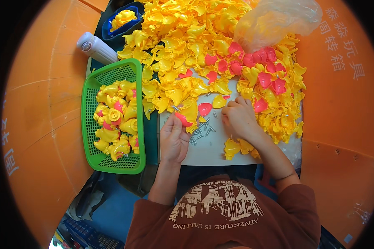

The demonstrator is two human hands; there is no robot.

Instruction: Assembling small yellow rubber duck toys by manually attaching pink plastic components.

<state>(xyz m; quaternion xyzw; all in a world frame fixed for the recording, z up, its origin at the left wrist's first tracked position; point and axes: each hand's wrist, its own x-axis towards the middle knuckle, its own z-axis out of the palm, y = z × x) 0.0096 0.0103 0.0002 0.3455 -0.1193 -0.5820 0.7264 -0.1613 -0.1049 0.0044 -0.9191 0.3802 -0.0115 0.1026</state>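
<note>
My left hand (173, 139) is closed on a yellow plastic shell half (190, 111), pinched between thumb and fingers. A pink piece (183, 119) sits at the shell's lower edge, and a small metal pin (175, 108) shows at its left side. My right hand (239, 120) is at the near edge of the heap, back upward and fingers curled; anything in them is hidden. Between the hands, a loose pink cup-shaped piece (205, 109) and a yellow shell (219, 101) lie on the white work surface (185, 157). Several metal pins (201, 133) are scattered there.
A big heap of yellow shells (174, 50) with pink pieces (259, 57) covers the far side, under a clear plastic bag (278, 23). At left stand a green basket (141, 120) of yellow-and-pink figures, a white bottle (97, 49) and a blue container (108, 25). Orange panels (340, 116) flank both sides.
</note>
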